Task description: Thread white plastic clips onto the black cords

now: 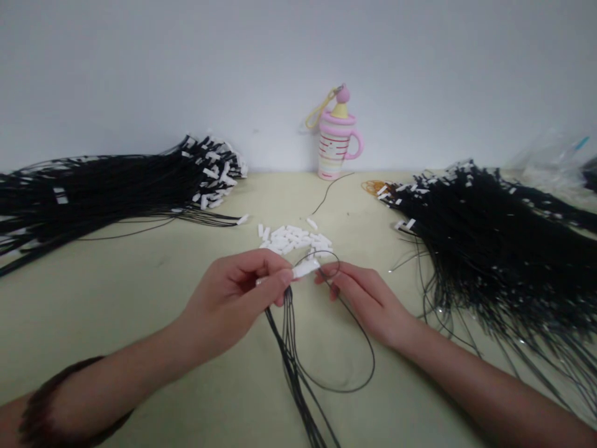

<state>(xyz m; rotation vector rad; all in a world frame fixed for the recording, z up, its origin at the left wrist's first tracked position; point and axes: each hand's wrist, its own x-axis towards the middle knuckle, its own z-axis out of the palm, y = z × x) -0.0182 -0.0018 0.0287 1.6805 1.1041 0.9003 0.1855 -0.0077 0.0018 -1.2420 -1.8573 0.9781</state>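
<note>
Between thumb and fingers, my left hand (242, 292) pinches a white plastic connector (306, 269), which sticks out to the right of the thumb. Several thin black wires (298, 379) hang down from beneath that hand toward the table's front. One black wire (373, 354) loops out to the right and curls back up to the connector's right end. There my right hand (357, 289) has its thumb and index finger closed on this wire; its very tip is too small to make out. Just beyond both hands lies a loose pile of small white connectors (293, 236).
A big bundle of black wires with white connectors (140, 186) lies at the left. Another wire bundle (504, 249) spreads over the right side. A pink-and-white toy cup (334, 146) stands by the wall. Orange rubber bands (373, 186) and a clear plastic bag (550, 162) lie at the back right.
</note>
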